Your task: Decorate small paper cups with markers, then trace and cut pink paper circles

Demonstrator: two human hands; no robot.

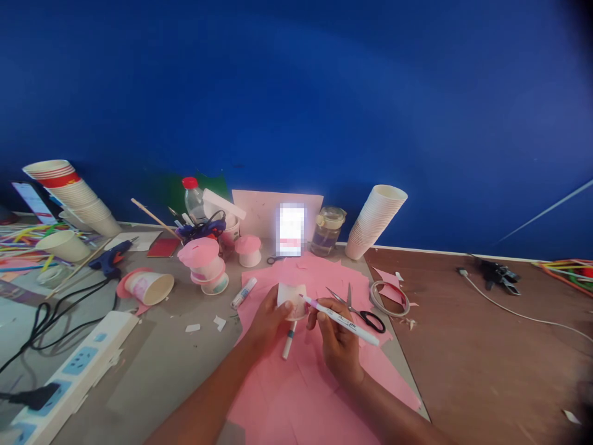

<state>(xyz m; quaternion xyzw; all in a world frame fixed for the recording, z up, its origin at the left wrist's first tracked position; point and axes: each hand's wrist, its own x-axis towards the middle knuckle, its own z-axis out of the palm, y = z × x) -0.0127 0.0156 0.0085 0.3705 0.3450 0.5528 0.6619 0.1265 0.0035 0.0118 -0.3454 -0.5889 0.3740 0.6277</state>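
Observation:
My left hand [267, 321] is closed around a small white paper cup [291, 298], holding it on its side above the pink paper sheet [296, 383]. My right hand [339, 343] grips a white marker pen [340, 319] with its tip touching the cup's side. Below the cup, a second white pen [289, 344] lies on the pink paper. Black-handled scissors [359, 309] lie just right of my hands.
A tape roll [389, 298] lies near the scissors. Pink-topped cups [204, 262], a glue stick [243, 293], a jar [328, 230], a water bottle [193, 199] and cup stacks [373, 219] [74, 194] stand behind. At the left are a glue gun [110, 258] and a power strip [69, 371].

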